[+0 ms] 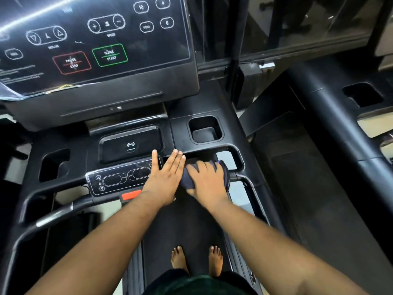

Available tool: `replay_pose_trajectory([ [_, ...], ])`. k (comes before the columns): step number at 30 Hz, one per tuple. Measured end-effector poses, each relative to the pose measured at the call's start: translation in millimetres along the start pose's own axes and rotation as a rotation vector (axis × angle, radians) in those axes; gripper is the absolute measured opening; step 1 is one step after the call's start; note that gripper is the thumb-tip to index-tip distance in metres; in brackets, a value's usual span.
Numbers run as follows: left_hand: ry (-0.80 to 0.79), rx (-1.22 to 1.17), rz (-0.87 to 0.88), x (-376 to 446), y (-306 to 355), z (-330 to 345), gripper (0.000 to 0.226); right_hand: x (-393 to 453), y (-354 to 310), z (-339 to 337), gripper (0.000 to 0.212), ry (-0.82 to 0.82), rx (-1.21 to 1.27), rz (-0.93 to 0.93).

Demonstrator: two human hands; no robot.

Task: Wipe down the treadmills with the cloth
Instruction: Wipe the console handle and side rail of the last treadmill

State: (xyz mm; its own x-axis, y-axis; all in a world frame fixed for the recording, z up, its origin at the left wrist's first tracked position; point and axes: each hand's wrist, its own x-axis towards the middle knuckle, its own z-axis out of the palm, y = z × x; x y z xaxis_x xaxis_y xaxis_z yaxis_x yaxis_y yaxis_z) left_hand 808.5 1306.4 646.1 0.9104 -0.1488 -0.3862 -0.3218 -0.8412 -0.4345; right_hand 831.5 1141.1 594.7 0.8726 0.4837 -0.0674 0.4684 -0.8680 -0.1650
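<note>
The person stands barefoot on the belt [180, 226] of a treadmill [212, 107], both arms stretched forward to the console. The right hand [207, 182] lies palm-down on a dark cloth [224, 173], fingers spread and only slightly bent, pressing the cloth onto the front crossbar of the console. The cloth is bunched under the palm; its edges show past the fingertips on the far side and beside the little finger (a purplish fold is visible there). Whether the thumb curls under the cloth cannot be told.

The left hand [168, 177] lies flat just beside the right, fingers straight and close together, thumb apart. It holds nothing. Its fingertips reach the rim below the charging pad [130, 145], and its thumb rests at the right end of the small control panel [121, 177]. The index-finger side of this hand touches or nearly touches the near edge of the cloth.

Beyond the fingertips of the right hand sits a square cup holder [205, 129]. Beyond the left fingertips, further up, the large display [95, 39] shows a red-framed pause/stop button and a green-framed quick-start button. A red safety key [131, 194] sits below the control panel, near the left wrist. A second treadmill [340, 128] stands well apart to the right.
</note>
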Motion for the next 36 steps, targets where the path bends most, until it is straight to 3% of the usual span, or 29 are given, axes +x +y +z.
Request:
replay_pose_trajectory([
  [3,0.007,-0.001,-0.003,-1,1,0,0.133,-11,2,9,0.075,0.123,-0.048,0.005],
  [5,0.015,-0.013,-0.018,0,-3,2,0.132,15,16,-10,0.064,-0.027,0.027,-0.089],
  [7,0.01,-0.033,-0.013,1,-4,3,0.128,42,30,-35,0.059,-0.33,0.164,-0.166],
  [9,0.018,-0.036,-0.005,3,-3,2,0.126,54,36,-44,0.06,-0.441,0.208,-0.19],
  [10,0.017,-0.041,-0.006,2,-3,2,0.126,50,35,-41,0.06,-0.391,0.19,-0.178],
  [13,0.028,-0.045,-0.018,2,-8,0,0.125,12,19,-8,0.077,-0.015,0.01,-0.048],
  [15,0.029,-0.044,0.006,2,-9,0,0.121,-10,12,10,0.084,0.103,-0.06,0.033],
  [17,0.043,-0.057,0.014,4,-7,-1,0.118,1,26,-2,0.073,0.028,-0.06,0.032],
  [21,0.038,-0.064,0.006,5,-14,-3,0.116,49,47,-61,0.045,-0.42,0.211,-0.066],
  [23,0.04,-0.06,0.018,2,-14,-1,0.118,43,46,-53,0.047,-0.338,0.212,-0.071],
  [25,0.043,-0.065,0.022,1,-13,1,0.12,17,42,-23,0.063,-0.067,0.087,-0.017],
  [27,0.041,-0.057,0.031,2,-15,1,0.122,-7,36,3,0.077,0.065,-0.026,0.117],
  [29,0.051,-0.051,0.037,4,-17,2,0.122,-2,46,3,0.073,0.019,-0.054,0.138],
  [33,0.031,-0.055,0.038,4,-17,3,0.125,32,71,-39,0.065,-0.347,0.133,0.033],
  [34,0.027,-0.049,0.043,2,-16,4,0.126,29,72,-39,0.066,-0.343,0.152,0.021],
  [36,0.028,-0.041,0.041,-1,-14,6,0.127,8,66,-19,0.07,-0.152,0.06,0.067],
])
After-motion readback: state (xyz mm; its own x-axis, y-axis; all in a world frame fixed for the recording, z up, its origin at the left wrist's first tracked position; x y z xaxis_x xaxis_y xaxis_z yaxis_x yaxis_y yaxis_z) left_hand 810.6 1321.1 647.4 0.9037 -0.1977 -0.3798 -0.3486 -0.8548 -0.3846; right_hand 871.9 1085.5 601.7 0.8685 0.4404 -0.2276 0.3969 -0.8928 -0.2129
